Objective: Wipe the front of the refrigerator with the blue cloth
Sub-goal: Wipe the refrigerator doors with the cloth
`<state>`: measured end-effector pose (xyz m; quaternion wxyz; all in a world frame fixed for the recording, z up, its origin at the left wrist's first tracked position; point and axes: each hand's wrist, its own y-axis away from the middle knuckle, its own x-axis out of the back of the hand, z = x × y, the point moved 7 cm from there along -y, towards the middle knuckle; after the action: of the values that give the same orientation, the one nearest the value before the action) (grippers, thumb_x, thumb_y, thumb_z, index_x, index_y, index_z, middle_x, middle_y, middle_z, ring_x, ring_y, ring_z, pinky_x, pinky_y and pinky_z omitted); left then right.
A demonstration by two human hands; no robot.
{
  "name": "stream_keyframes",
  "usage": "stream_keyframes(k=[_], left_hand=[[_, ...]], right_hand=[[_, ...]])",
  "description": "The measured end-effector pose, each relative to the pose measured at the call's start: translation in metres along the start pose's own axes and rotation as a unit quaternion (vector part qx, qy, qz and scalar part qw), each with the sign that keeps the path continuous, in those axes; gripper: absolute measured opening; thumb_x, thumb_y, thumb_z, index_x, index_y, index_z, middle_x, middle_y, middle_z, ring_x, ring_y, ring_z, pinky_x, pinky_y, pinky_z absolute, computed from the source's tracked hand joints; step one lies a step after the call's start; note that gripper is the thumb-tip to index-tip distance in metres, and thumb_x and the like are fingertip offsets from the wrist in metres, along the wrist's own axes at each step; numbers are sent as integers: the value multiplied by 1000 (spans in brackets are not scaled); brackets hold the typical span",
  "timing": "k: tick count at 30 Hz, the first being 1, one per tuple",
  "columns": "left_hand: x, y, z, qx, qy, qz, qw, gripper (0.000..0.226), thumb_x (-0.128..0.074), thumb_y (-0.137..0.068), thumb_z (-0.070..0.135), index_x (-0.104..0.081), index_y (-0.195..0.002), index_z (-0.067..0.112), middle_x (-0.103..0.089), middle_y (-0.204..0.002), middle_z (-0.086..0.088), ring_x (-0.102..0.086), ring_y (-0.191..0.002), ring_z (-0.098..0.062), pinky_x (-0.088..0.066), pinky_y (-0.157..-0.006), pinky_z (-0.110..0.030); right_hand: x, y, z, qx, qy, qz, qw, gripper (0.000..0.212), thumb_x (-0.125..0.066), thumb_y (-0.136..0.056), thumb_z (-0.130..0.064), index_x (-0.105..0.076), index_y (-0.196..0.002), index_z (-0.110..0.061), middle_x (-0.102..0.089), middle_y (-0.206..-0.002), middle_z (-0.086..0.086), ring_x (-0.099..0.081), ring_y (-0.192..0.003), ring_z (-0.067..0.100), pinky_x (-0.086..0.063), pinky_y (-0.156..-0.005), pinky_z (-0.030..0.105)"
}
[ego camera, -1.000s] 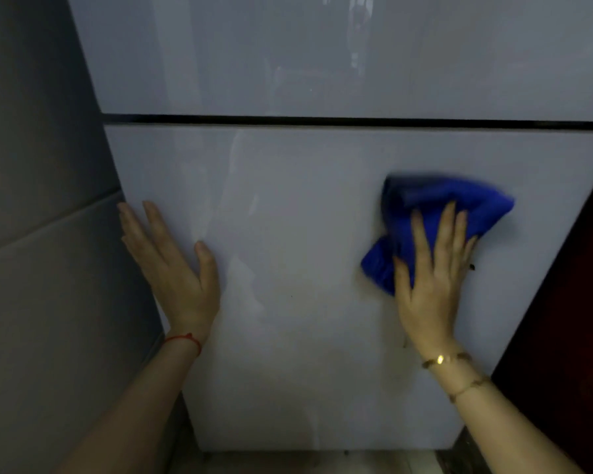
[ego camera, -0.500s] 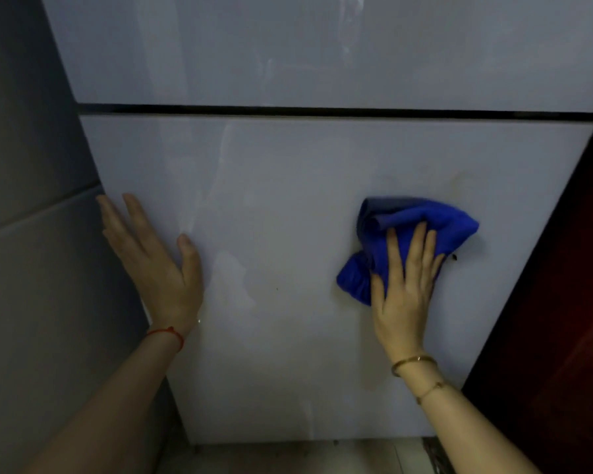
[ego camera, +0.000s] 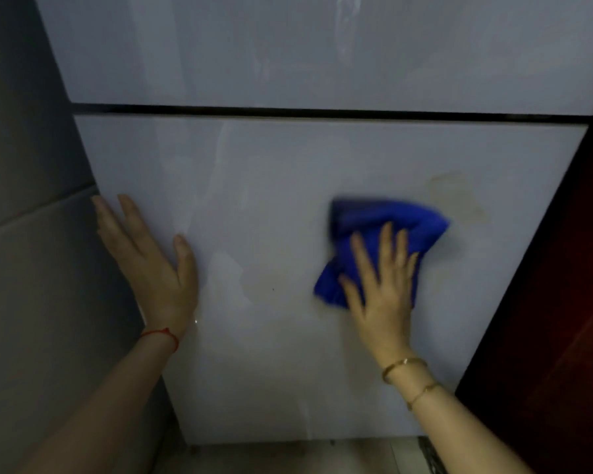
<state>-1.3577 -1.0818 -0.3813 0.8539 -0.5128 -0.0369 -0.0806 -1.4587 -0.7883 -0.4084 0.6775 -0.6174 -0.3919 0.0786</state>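
Observation:
The refrigerator's glossy white lower door (ego camera: 288, 186) fills the middle of the view, with a dark gap separating it from the upper door (ego camera: 288, 49). My right hand (ego camera: 382, 285) presses the bunched blue cloth (ego camera: 387, 220) flat against the right half of the lower door, fingers spread over it. The cloth is motion-blurred. A faint yellowish smear (ego camera: 459, 196) shows just up and right of the cloth. My left hand (ego camera: 151, 265) lies flat and open against the door's left edge, holding nothing.
A grey wall (ego camera: 24, 268) stands close on the left of the refrigerator. A dark red-brown panel (ego camera: 562, 302) runs down the right side. A strip of pale floor (ego camera: 288, 456) shows below the door.
The right hand and cloth slid down and left over the lower door, then stayed near that spot with the cloth blurred. The left hand kept its place on the door's left edge.

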Motion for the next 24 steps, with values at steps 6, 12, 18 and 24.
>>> stream_keyframes(k=[6,12,18,24], left_hand=[[-2,-1,-1,-5,-3,3,1000,73,-45,-96,21,-12,-157,0,-2,-163,-30,-4,-155,-38,-7,-126,-55],[-2,-1,-1,0,-5,1,1000,73,-47,-96,19,-13,-157,-1,-3,-162,-31,-4,-155,-39,-6,-127,-52],[-1,1,-3,-2,3,-7,1000,72,-47,-97,21,-13,-157,0,-2,-163,-29,-3,-155,-37,-5,-128,-50],[0,-2,-2,8,2,-12,1000,71,-49,-98,19,-14,-156,-1,-2,-164,-27,-3,-155,-33,-6,-127,-50]], right_hand=[[4,34,46,-76,-27,7,997,46,-29,-100,-43,-36,-138,-18,9,-161,-6,4,-149,22,-10,-121,46],[41,-94,-11,-33,0,116,993,61,-52,-93,-48,-35,-145,-20,-24,-155,19,-14,-145,37,-1,-121,45],[-24,19,-43,195,74,-54,977,71,-56,-88,-30,-19,-149,-32,-26,-152,2,-11,-144,22,3,-122,36],[13,-58,-43,71,19,46,996,55,-47,-94,-29,-30,-146,-25,-23,-155,12,-4,-148,28,6,-122,39]])
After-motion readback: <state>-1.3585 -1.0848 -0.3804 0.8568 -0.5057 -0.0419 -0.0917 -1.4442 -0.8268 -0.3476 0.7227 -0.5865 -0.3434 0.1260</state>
